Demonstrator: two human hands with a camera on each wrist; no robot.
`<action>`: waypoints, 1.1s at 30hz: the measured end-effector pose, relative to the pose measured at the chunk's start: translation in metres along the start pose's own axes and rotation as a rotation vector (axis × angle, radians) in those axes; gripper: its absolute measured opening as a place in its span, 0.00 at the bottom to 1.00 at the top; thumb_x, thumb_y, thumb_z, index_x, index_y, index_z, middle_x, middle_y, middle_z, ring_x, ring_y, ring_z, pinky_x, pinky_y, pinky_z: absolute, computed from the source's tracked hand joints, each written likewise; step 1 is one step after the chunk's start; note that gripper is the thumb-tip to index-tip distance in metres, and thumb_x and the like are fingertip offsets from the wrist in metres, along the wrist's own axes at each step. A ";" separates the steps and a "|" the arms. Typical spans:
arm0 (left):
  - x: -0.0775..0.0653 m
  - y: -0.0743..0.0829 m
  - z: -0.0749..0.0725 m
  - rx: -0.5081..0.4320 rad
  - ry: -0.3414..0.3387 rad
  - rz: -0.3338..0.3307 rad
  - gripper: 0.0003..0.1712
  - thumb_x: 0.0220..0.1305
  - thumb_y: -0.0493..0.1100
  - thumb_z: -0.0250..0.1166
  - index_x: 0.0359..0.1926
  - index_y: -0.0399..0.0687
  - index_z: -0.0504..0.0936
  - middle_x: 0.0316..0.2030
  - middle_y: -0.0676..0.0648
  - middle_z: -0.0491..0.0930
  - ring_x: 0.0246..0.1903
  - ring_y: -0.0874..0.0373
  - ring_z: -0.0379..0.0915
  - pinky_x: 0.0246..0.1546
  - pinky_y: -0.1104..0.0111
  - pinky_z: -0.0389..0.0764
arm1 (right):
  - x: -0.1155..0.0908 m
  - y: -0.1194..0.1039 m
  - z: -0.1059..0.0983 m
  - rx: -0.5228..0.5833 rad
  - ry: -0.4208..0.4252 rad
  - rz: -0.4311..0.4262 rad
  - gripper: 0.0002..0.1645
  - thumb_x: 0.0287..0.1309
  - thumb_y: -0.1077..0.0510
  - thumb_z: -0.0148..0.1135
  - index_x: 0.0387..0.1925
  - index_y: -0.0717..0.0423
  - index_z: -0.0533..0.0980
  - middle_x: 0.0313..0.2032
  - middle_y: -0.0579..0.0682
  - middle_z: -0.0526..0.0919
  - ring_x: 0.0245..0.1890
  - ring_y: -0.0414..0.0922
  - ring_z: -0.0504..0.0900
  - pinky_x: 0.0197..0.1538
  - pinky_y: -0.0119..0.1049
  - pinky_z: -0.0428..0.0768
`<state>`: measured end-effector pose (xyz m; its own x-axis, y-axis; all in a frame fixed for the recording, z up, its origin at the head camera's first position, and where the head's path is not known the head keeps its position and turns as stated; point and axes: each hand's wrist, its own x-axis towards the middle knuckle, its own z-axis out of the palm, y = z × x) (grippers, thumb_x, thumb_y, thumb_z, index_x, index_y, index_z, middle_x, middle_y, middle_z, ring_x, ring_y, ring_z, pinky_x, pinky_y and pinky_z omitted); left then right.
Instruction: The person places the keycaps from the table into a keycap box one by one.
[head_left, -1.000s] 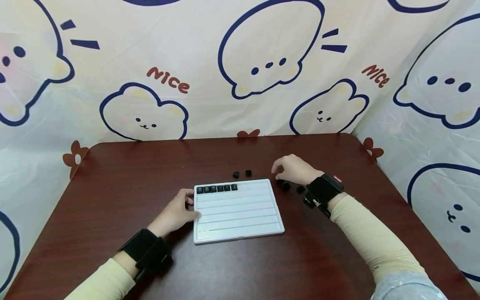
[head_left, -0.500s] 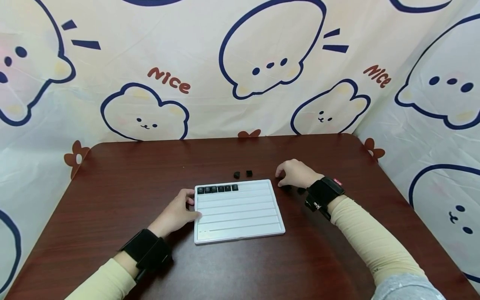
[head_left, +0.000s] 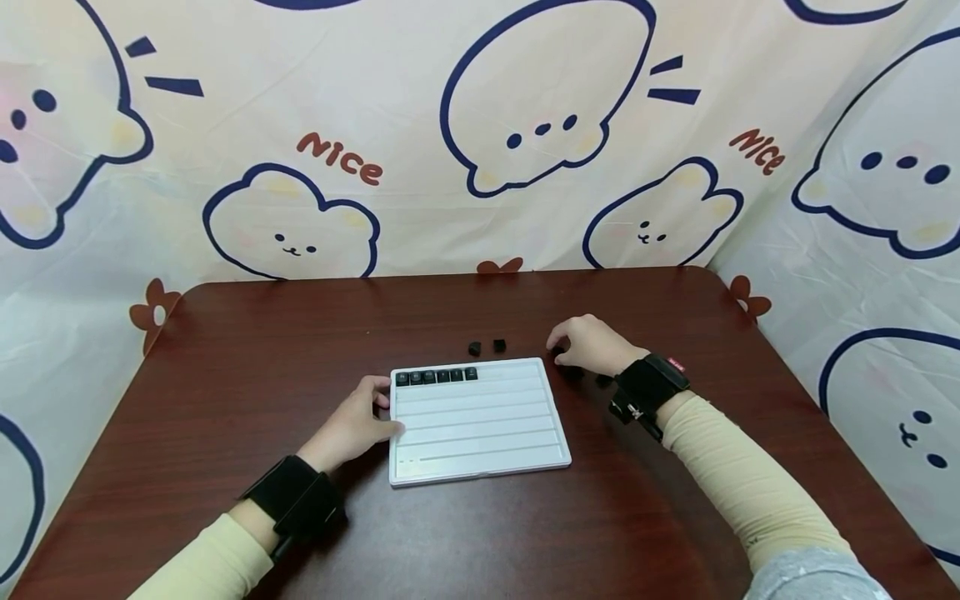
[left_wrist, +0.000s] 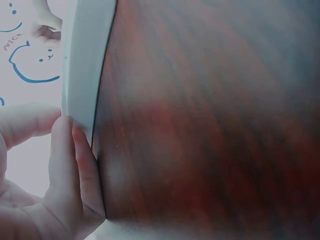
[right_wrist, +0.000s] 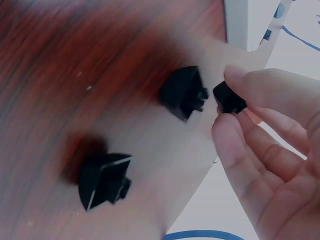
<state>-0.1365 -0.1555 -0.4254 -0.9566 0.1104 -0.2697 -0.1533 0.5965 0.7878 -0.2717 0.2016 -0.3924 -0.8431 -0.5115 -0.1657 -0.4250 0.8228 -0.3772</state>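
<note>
A white ridged tray (head_left: 480,425) lies on the table, with a row of several black keycaps (head_left: 435,377) along its far left edge. At its left side my left hand (head_left: 360,427) grips the rim, thumb over the top edge and fingers against the side wall (left_wrist: 87,65). Right of the tray, my right hand (head_left: 594,344) pinches a small black keycap (right_wrist: 230,98) between thumb and finger, close over the table. Two more loose keycaps show near that hand in the right wrist view, a nearer one (right_wrist: 105,181) and another (right_wrist: 184,93) beside the fingertips.
Two loose keycaps, one on the left (head_left: 475,348) and one on the right (head_left: 499,345), lie just behind the tray. The dark brown wooden table (head_left: 300,333) ends against a patterned cloth backdrop (head_left: 420,225).
My right hand has dipped slightly toward the loose keycaps, covering some of them, and a keycap now shows between its fingers. The left hand and the tray have stayed in place.
</note>
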 end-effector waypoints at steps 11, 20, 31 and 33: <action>0.000 0.000 -0.001 0.009 -0.001 0.006 0.40 0.62 0.34 0.72 0.70 0.29 0.61 0.51 0.36 0.74 0.43 0.48 0.72 0.46 0.56 0.73 | -0.003 0.000 0.000 0.155 0.055 -0.014 0.13 0.59 0.69 0.69 0.47 0.60 0.84 0.44 0.53 0.85 0.41 0.49 0.80 0.44 0.43 0.79; 0.000 0.000 -0.001 0.009 -0.005 0.005 0.41 0.63 0.34 0.72 0.70 0.29 0.61 0.51 0.36 0.74 0.42 0.48 0.72 0.45 0.57 0.73 | -0.007 -0.001 0.000 0.283 0.064 -0.015 0.12 0.61 0.70 0.66 0.46 0.58 0.80 0.43 0.53 0.82 0.43 0.51 0.78 0.47 0.45 0.77; -0.001 0.001 -0.001 0.014 -0.004 0.001 0.40 0.63 0.35 0.72 0.70 0.30 0.61 0.51 0.37 0.74 0.44 0.48 0.71 0.46 0.57 0.73 | -0.005 -0.007 0.004 0.291 0.049 -0.066 0.16 0.63 0.68 0.66 0.52 0.58 0.84 0.50 0.53 0.82 0.47 0.51 0.77 0.49 0.46 0.77; -0.001 0.000 -0.001 0.012 -0.004 0.001 0.40 0.63 0.35 0.72 0.70 0.30 0.61 0.50 0.37 0.74 0.44 0.47 0.71 0.46 0.56 0.73 | -0.004 -0.011 0.005 0.291 0.037 -0.065 0.16 0.62 0.67 0.67 0.52 0.58 0.85 0.50 0.53 0.82 0.47 0.50 0.78 0.49 0.45 0.77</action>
<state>-0.1359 -0.1559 -0.4245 -0.9559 0.1140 -0.2707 -0.1490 0.6060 0.7814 -0.2617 0.1938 -0.3923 -0.8312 -0.5466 -0.1013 -0.3704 0.6804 -0.6324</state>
